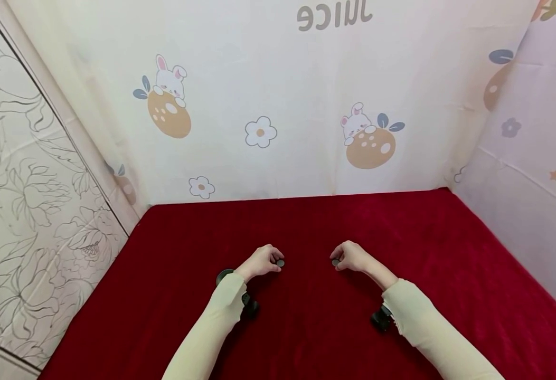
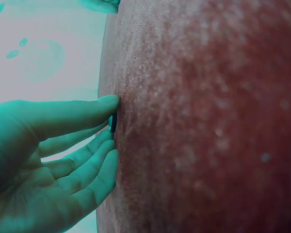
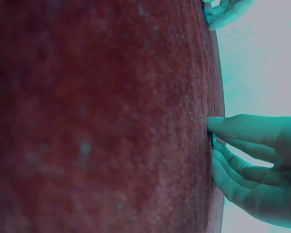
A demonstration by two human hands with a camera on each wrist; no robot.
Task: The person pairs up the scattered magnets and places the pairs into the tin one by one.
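Two small, round, grey coins lie flat on a red cloth. My left hand (image 1: 261, 260) has its thumb and fingertips around the left coin (image 1: 280, 263). In the left wrist view that coin (image 2: 112, 122) shows edge-on, a dark sliver between thumb and fingers at the cloth. Across from it, my right hand (image 1: 352, 257) holds the right coin (image 1: 335, 262) between thumb and fingers. The right wrist view shows a thin edge of this coin (image 3: 214, 140) below the thumb. A short gap of cloth separates the hands. Markings on the coins are too small to tell.
The red cloth (image 1: 306, 327) covers the whole table. Behind it hangs a pale curtain (image 1: 297, 163) printed with rabbits and flowers, with another fabric wall (image 1: 534, 174) at the right. A flower-patterned panel (image 1: 26, 174) stands at the left. Dark devices are strapped to both wrists.
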